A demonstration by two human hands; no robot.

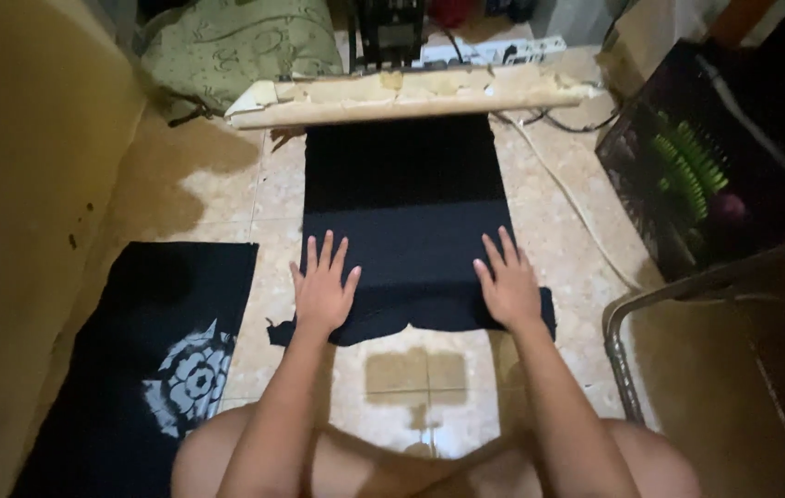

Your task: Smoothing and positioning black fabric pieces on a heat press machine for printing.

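Note:
A plain black T-shirt (406, 212) lies flat on the tiled floor, its far end tucked under a worn beige board (411, 95). My left hand (323, 288) rests palm down on the shirt's near left corner, fingers spread. On the near right part of the shirt, by the sleeve, my right hand (506, 280) presses flat with fingers apart. Neither hand grips anything. My bare knees fill the bottom edge of the view.
A second black shirt with a white flower print (185, 373) lies on the floor at the left, beside a yellow wall. A dark crate with green items (696, 171) and a metal chair frame (637, 314) stand at the right. A patterned green cushion (236, 46) and cables lie beyond the board.

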